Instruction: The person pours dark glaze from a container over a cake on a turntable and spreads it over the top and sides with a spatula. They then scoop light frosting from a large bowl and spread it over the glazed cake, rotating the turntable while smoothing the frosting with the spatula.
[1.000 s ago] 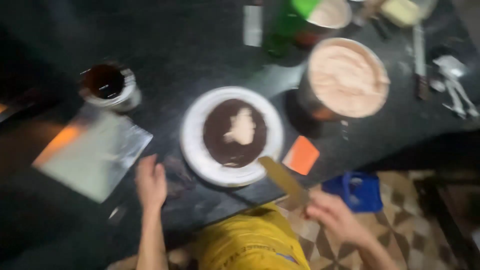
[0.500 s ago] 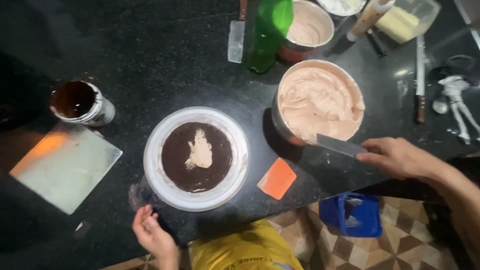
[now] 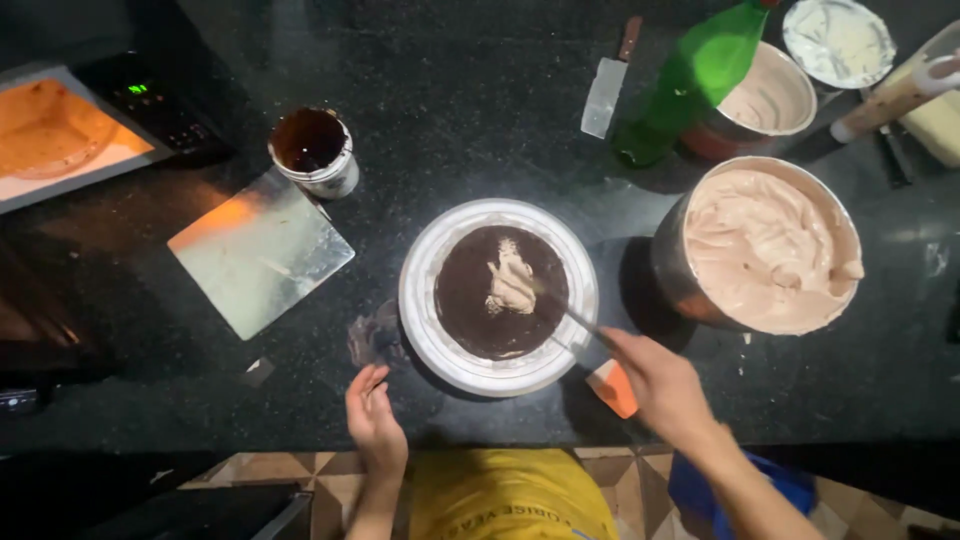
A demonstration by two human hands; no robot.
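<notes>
spreading a pale dollop of cream (image 3: 511,283) over the dark chocolate cake layer (image 3: 500,291), the right hand (image 3: 660,385) pinches the handle of a thin palette knife (image 3: 567,315), its blade tip reaching the cream at the cake's middle. the cake sits on a white round turntable (image 3: 425,300) at the centre of the black counter (image 3: 450,130). the layer looks soft and crumbly, the cream slippery, so it is best moved by the turntable rim. the left hand (image 3: 374,420) rests near that rim, fingers loosely together, holding nothing. to the right a steel bowl (image 3: 668,270) is nearly full of pinkish whipped cream; a small tub (image 3: 314,152) up left holds dark syrup; a further bowl (image 3: 775,100) behind a green bottle (image 3: 690,80) looks scraped almost empty.
</notes>
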